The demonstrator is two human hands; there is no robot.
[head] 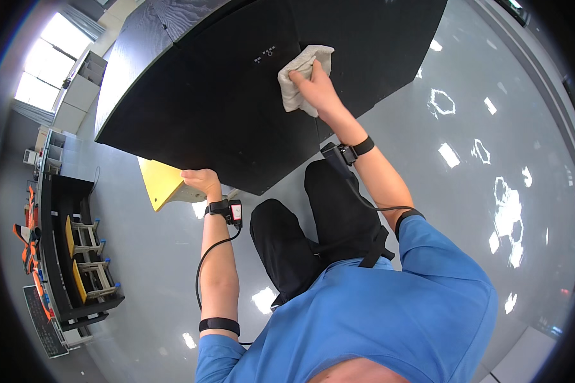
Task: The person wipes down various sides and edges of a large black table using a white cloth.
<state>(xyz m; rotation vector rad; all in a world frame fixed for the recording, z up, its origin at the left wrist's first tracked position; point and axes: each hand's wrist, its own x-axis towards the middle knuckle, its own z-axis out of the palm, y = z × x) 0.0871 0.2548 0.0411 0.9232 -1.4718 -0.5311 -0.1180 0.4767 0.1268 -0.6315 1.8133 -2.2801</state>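
A black desk with an upright side panel (196, 110) stands before me, with small white markings on the panel. My right hand (318, 91) grips a folded whitish cloth (294, 84), which lies against the panel's dark face. Below the panel's lower left edge, my left hand (202, 181) is at a stool with a yellow seat (160, 182); the thumb and fingers are near the seat's edge, and whether they grip it I cannot tell. Both wrists wear black straps with small devices and cables.
Grey glossy floor (143, 268) surrounds my knees. At the left stands a long black desk (62, 239) with yellow-seated stools (84, 280) by it and orange items on top. Pale cabinets (79, 95) stand by a window at the upper left.
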